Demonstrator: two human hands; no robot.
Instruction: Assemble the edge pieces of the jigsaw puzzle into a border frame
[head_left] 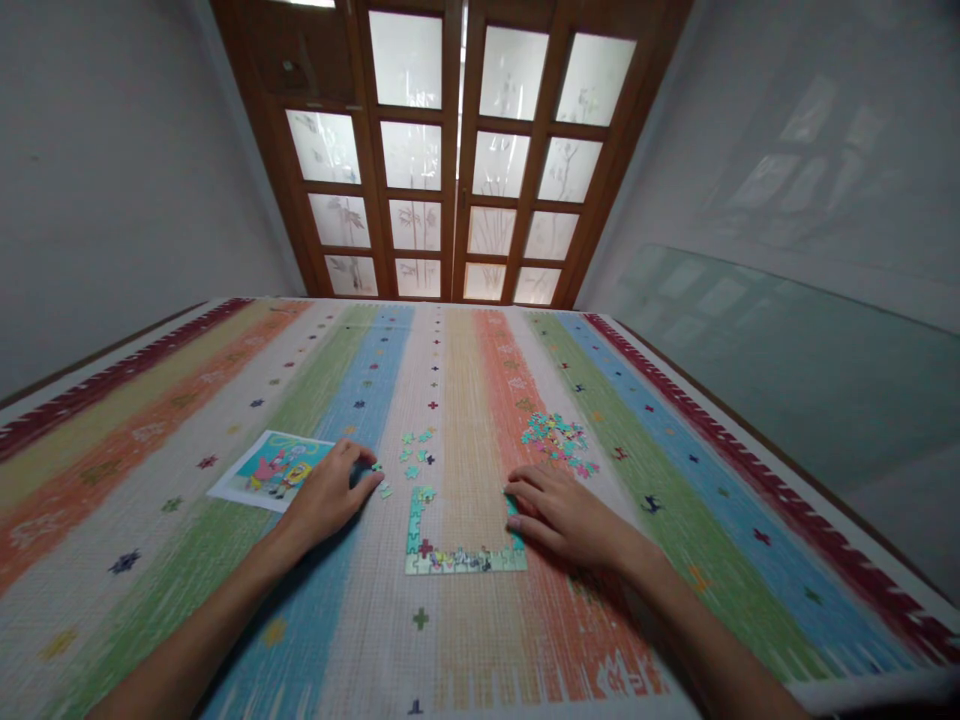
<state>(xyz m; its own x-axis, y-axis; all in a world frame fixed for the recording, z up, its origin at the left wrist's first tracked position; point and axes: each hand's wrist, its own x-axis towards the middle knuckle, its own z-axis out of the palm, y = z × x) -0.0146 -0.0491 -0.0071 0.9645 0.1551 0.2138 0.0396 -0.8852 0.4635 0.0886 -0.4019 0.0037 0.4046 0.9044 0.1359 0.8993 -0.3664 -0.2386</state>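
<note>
A partly joined jigsaw puzzle [469,562] lies on the striped cloth, showing a bottom row, a left column and some right-side pieces. My right hand [559,510] rests at its right edge, with thumb and fingers closed around a teal puzzle piece; the fingers partly hide that column. My left hand [335,490] is over the blue stripe, pinching a small green puzzle piece [378,467] between thumb and index finger. Close by lies a loose puzzle piece [385,491]. Several more loose pieces [412,472] are scattered above the puzzle's left column.
Beside my left wrist lies a printed picture [262,470] of cartoon figures, partly covered by my hand. A pile of loose puzzle pieces [556,438] sits beyond my right hand. The striped cloth [465,400] stretches toward wooden glass-paned doors [457,150].
</note>
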